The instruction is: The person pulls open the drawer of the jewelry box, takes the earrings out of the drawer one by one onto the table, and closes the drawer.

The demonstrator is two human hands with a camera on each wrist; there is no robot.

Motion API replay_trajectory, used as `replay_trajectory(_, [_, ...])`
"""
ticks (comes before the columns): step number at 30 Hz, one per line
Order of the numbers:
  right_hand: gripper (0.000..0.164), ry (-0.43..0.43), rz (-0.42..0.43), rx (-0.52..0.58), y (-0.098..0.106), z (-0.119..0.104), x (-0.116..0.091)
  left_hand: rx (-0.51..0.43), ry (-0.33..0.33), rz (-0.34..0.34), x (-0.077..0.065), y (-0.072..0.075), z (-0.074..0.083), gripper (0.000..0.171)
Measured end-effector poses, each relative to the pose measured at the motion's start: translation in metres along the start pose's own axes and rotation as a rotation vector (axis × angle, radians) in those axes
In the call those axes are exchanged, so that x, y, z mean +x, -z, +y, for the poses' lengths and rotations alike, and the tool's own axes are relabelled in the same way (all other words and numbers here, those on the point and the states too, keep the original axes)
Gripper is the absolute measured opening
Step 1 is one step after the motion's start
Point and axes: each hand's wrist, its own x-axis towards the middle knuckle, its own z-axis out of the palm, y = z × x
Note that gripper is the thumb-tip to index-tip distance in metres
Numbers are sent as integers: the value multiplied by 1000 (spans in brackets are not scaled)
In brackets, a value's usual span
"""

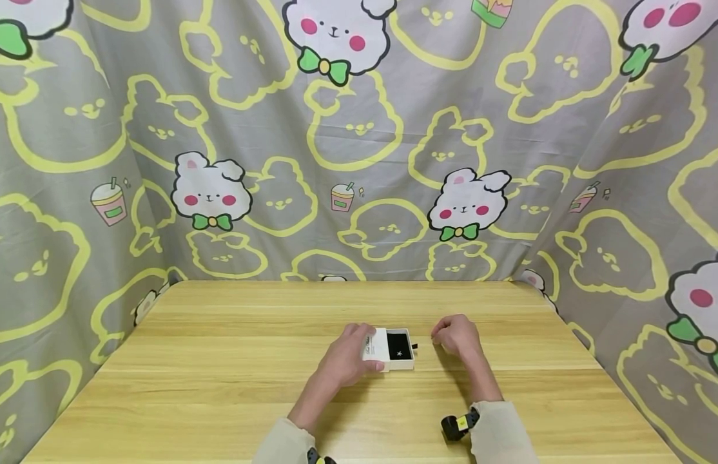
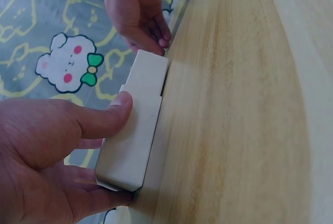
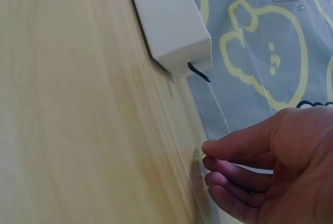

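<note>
A small white drawer box (image 1: 376, 345) with dark print on its lid lies on the table, its drawer (image 1: 410, 363) slid partly out to the right. Inside the drawer is a black pad (image 1: 397, 343) bearing a small silver star-shaped piece (image 1: 399, 353). My left hand (image 1: 346, 356) grips the box sleeve from the left; the left wrist view shows the thumb (image 2: 120, 110) along its near side. Right of the drawer, my right hand (image 1: 459, 336) has thumb and forefinger pinched together. A tiny thin pin-like thing (image 3: 203, 154) shows at those fingertips, mostly hidden.
A short black pull tab (image 3: 199, 72) sticks out of the drawer's end. The wooden table (image 1: 220, 361) extends around both hands. Behind and beside it hangs a grey curtain (image 1: 266, 258) with cartoon prints. A black wrist camera (image 1: 456, 425) sits on the right sleeve.
</note>
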Motion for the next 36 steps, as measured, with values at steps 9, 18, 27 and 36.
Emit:
replay_trajectory(9, [7,12,0,-6,0,2,2,7,-13,2,-1,0,0,69])
replay_trajectory(18, [7,14,-2,-12,0,4,3,13,-9,4,-1,1,1,69])
replay_trajectory(27, [7,11,-1,-9,0,3,1,12,-5,-1,-2,1,1,69])
replay_trajectory(36, [6,18,8,-21,0,3,0,8,-1,2,-2,1,1,69])
